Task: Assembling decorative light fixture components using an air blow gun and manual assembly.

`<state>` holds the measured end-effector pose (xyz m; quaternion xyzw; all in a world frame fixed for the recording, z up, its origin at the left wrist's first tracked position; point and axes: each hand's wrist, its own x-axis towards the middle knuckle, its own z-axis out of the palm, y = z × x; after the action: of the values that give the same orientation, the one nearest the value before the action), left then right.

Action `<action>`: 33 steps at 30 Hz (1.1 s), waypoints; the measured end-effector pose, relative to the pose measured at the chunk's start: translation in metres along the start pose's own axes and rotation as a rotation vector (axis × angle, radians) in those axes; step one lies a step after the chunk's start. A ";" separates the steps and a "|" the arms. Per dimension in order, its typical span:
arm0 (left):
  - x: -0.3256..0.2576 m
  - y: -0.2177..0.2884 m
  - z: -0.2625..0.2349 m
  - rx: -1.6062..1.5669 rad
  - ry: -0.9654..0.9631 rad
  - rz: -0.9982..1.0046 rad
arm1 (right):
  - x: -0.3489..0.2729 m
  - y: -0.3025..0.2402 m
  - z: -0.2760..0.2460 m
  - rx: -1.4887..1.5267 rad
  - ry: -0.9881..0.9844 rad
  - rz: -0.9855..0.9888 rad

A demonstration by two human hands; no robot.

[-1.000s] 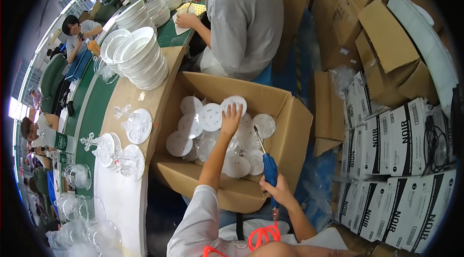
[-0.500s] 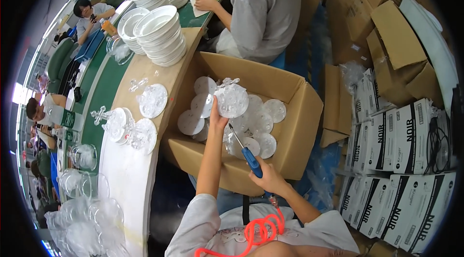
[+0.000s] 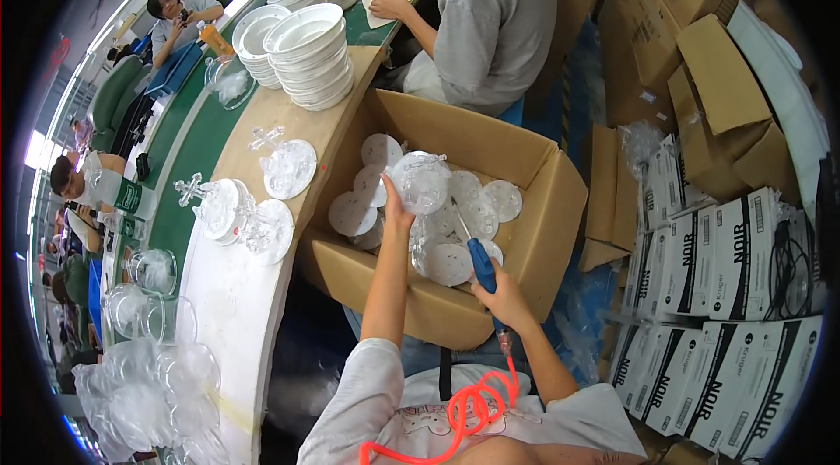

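Note:
Over an open cardboard box (image 3: 455, 312), my left hand (image 3: 399, 207) grips a round clear plastic piece (image 3: 423, 186) by its edge. Several similar round clear pieces (image 3: 450, 263) lie in the box below it. My right hand (image 3: 506, 297) is wrapped round a blue air blow gun (image 3: 482, 264) with a long thin metal nozzle. That nozzle points up and left, its tip close to the right edge of the held piece. A red coiled hose (image 3: 464, 404) runs from the gun's lower end across my lap.
More clear pieces (image 3: 290, 169) lie on the curved bench (image 3: 223, 290) to the left. Stacks of white round dishes (image 3: 306, 54) stand farther up. A person in grey (image 3: 499, 19) sits beyond the box. White-and-black cartons (image 3: 682, 272) are piled at the right.
The blow gun has shifted slightly right and now points more steeply upward. The clear piece in my left hand has turned a little. The whole view has also shifted slightly.

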<state>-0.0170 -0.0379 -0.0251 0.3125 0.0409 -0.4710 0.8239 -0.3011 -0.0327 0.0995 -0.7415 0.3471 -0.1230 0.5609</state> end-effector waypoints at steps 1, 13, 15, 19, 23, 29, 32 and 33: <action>0.001 -0.001 0.001 -0.004 0.025 0.001 | 0.004 0.009 0.003 0.007 0.003 0.031; -0.002 0.000 0.005 -0.090 -0.024 0.024 | 0.013 -0.002 0.012 -0.191 -0.093 -0.102; -0.007 0.002 0.013 -0.061 0.027 0.018 | 0.010 -0.010 0.009 -0.203 -0.153 -0.122; -0.007 0.006 0.008 -0.109 -0.009 0.061 | 0.015 -0.001 0.009 -0.168 -0.094 -0.146; -0.007 0.006 0.010 -0.106 -0.060 0.038 | 0.005 -0.001 0.011 -0.216 -0.249 -0.123; -0.005 0.004 0.014 -0.103 -0.007 0.058 | 0.006 -0.001 0.010 -0.210 -0.224 -0.124; -0.006 0.002 0.006 -0.134 0.003 0.064 | 0.008 -0.002 0.014 -0.226 -0.169 -0.120; -0.004 0.003 0.007 -0.196 -0.027 0.062 | 0.012 -0.003 0.013 -0.226 -0.126 -0.084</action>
<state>-0.0185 -0.0374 -0.0170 0.2253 0.0660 -0.4433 0.8651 -0.2837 -0.0304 0.0956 -0.8200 0.2916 -0.0597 0.4888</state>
